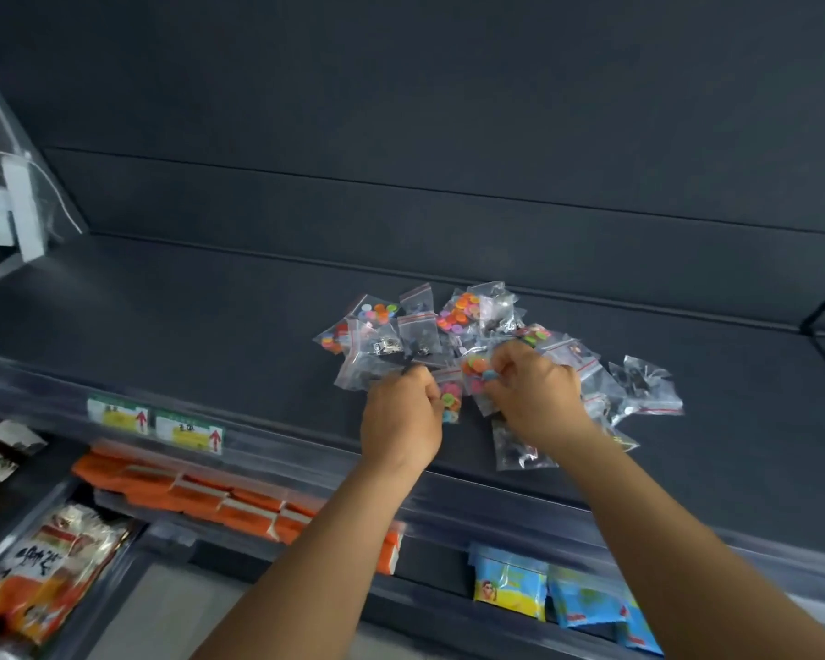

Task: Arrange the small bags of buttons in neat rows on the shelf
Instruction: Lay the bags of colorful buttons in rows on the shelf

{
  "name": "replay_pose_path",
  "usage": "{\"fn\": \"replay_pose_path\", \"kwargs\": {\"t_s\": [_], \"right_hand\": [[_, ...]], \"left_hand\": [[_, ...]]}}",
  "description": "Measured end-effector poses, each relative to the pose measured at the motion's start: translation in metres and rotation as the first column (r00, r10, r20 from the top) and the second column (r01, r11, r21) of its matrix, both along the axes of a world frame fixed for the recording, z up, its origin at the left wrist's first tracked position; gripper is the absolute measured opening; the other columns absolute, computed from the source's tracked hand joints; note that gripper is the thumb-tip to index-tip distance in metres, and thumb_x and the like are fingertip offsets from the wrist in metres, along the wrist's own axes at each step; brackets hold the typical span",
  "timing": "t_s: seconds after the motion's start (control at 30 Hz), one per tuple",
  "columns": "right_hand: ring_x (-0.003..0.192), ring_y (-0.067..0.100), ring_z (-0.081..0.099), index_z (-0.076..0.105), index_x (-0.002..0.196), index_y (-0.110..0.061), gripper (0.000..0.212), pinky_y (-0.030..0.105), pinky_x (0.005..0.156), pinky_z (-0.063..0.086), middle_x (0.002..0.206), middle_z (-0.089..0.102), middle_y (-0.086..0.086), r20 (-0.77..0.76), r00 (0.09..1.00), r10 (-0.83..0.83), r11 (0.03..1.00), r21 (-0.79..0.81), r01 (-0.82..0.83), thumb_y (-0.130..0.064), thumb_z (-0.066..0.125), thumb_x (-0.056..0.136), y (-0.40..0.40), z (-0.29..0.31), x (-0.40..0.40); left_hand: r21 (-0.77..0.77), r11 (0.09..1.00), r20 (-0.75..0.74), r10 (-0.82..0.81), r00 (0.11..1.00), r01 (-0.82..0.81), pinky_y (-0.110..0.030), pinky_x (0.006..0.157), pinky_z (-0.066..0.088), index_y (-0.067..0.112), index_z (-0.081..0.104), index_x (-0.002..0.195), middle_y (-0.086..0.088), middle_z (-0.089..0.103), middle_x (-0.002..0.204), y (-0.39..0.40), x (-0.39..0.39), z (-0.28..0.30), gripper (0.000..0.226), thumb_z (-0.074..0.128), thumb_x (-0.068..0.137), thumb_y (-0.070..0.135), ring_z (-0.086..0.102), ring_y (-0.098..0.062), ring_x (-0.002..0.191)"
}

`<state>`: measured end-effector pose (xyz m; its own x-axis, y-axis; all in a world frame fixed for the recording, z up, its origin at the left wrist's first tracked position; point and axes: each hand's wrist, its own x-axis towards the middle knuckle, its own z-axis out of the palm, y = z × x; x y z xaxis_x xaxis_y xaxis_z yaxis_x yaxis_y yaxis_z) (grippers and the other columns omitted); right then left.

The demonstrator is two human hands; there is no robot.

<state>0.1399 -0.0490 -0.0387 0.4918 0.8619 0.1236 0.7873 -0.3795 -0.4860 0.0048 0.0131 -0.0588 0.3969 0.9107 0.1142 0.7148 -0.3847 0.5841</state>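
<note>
The small bags of buttons (pixel 472 345) lie in a loose, overlapping heap on the dark shelf (pixel 187 326), a little right of the middle of the frame, not in rows. Some bags hold bright coloured buttons, others dark or metal ones.

Both hands reach into the near edge of the heap. The left hand (pixel 401 416) has its fingers curled, and its grip closes on the edge of a clear bag (pixel 360 371) at the left side of the heap. The right hand (pixel 534 397) is also curled, and its grip pinches a bag with orange and pink buttons (pixel 476 369). Between the two hands lies a narrow bag of mixed colours (pixel 450 397). The right wrist covers part of the bags behind it.

On the front rail of the shelf, at the left, sit two price labels (pixel 156 423) with red arrows. On the lower shelf are orange packets (pixel 201 493), and blue and yellow packets (pixel 544 595) at the lower right. A white bracket (pixel 13 207) hangs at the upper left.
</note>
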Motion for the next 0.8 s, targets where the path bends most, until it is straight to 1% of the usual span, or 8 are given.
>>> {"fn": "replay_pose_path", "kwargs": {"t_s": [0.1,0.2,0.3,0.37,0.5,0.57,0.67,0.8], "right_hand": [[0.062,0.006,0.055,0.052,0.091,-0.021,0.018,0.02,0.059,0.043,0.068,0.057,-0.013,-0.207,0.978,-0.019,0.989,0.142,0.049,-0.026,0.068,0.083,-0.009,0.005,-0.004],[0.05,0.0,0.047,0.056,0.092,-0.026,0.018,0.012,0.044,0.038,0.063,0.053,-0.012,-0.33,0.943,-0.037,0.967,0.227,0.117,-0.014,0.066,0.083,-0.017,0.009,-0.001],[0.051,0.006,0.048,0.056,0.094,-0.03,0.027,0.014,0.045,0.04,0.064,0.055,-0.008,-0.428,0.902,-0.049,0.941,0.283,0.185,-0.008,0.064,0.081,-0.029,0.017,0.003],[0.053,0.001,0.053,0.056,0.091,-0.029,0.025,0.01,0.045,0.039,0.069,0.062,-0.009,-0.465,0.882,-0.071,0.917,0.318,0.241,-0.009,0.064,0.08,-0.039,0.021,0.008],[0.05,0.0,0.054,0.066,0.077,-0.024,0.017,0.013,0.047,0.042,0.066,0.069,-0.003,-0.545,0.833,-0.094,0.861,0.376,0.343,-0.009,0.059,0.083,-0.069,0.032,0.027],[0.056,0.009,0.062,0.068,0.076,-0.024,0.024,0.027,0.058,0.052,0.064,0.069,-0.003,-0.618,0.782,-0.08,0.834,0.388,0.392,-0.005,0.056,0.083,-0.088,0.039,0.039],[0.055,0.013,0.064,0.067,0.082,-0.024,0.025,0.041,0.07,0.058,0.061,0.066,-0.002,-0.644,0.759,-0.092,0.788,0.42,0.451,-0.002,0.054,0.083,-0.125,0.045,0.064],[0.052,0.013,0.062,0.06,0.09,-0.02,0.017,0.04,0.058,0.057,0.066,0.065,-0.003,-0.672,0.725,-0.15,0.694,0.451,0.562,-0.005,0.062,0.084,-0.188,0.048,0.105]], "left_hand": [[0.015,1.0,0.023,-0.015,1.0,0.015,-0.025,0.051,0.04,0.023,0.052,0.075,0.003,0.061,0.077,0.001,-0.002,0.003,0.018,0.057,0.09,0.014,0.056,-0.014,0.068],[-0.014,0.998,0.211,-0.063,0.975,0.068,-0.022,0.056,0.043,0.024,0.047,0.075,0.009,0.058,0.073,0.001,-0.001,0.014,0.021,0.055,0.091,0.014,0.055,-0.008,0.065],[-0.033,0.991,0.409,-0.103,0.907,0.127,-0.009,0.057,0.043,0.029,0.044,0.077,0.011,0.059,0.076,-0.005,0.007,0.03,0.026,0.061,0.088,0.012,0.056,-0.001,0.068],[-0.062,0.983,0.503,-0.118,0.856,0.172,-0.011,0.058,0.044,0.028,0.042,0.087,0.006,0.063,0.079,-0.012,0.017,0.037,0.028,0.065,0.086,0.012,0.06,-0.003,0.069],[-0.113,0.946,0.524,-0.203,0.827,0.304,-0.013,0.064,0.046,0.027,0.042,0.115,0.002,0.065,0.079,-0.03,0.046,0.046,0.042,0.065,0.085,0.01,0.06,-0.004,0.071],[-0.087,0.925,0.484,-0.286,0.827,0.371,-0.016,0.062,0.047,0.02,0.057,0.097,0.003,0.065,0.078,-0.044,0.064,0.051,0.018,0.065,0.085,0.01,0.059,-0.003,0.068],[-0.104,0.868,0.525,-0.367,0.767,0.486,-0.017,0.061,0.047,0.022,0.064,0.084,0.005,0.067,0.076,-0.075,0.096,0.059,0.007,0.064,0.085,0.015,0.057,0.002,0.063],[-0.202,0.782,0.523,-0.423,0.74,0.59,-0.036,0.068,0.052,0.024,0.066,0.082,0.0,0.071,0.081,-0.13,0.146,0.065,0.005,0.063,0.086,0.024,0.059,-0.011,0.068]]}}
